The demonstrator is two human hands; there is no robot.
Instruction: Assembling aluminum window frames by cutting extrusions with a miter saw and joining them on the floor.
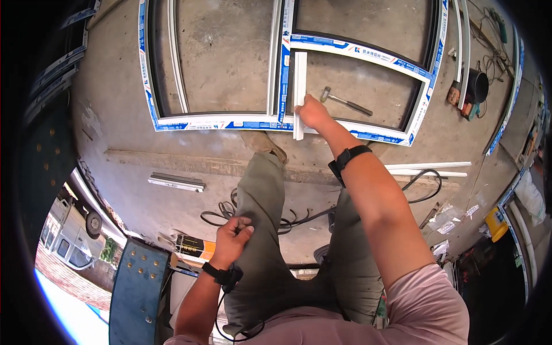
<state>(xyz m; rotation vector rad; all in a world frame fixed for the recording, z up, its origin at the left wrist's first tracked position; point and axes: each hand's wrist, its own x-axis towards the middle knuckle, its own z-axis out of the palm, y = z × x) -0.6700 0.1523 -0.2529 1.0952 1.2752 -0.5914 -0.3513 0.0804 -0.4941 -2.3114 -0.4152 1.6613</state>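
Note:
My right hand (pixel 313 112) grips a short white profile strip (pixel 300 75) around its lower half. The strip lies lengthwise beside the middle upright of a large window frame (pixel 230 122), and its near end sticks out past the frame's near rail. White and blue protective film covers the frame, which lies flat on the floor. Just right of my right hand, a hammer (pixel 351 103) rests inside the frame's lower right opening. My left hand (pixel 234 233) is held low over my left thigh with its fingers curled; whether anything is in them is hidden.
Cut profile pieces (pixel 176 182) lie on the floor at left, and long white strips (pixel 428 169) at right. Black cable (pixel 215 217) coils near my feet. A power drill (pixel 464 103) and a black bucket (pixel 477 86) stand beyond the frame's right side. A blue metal beam (pixel 138 293) is at lower left.

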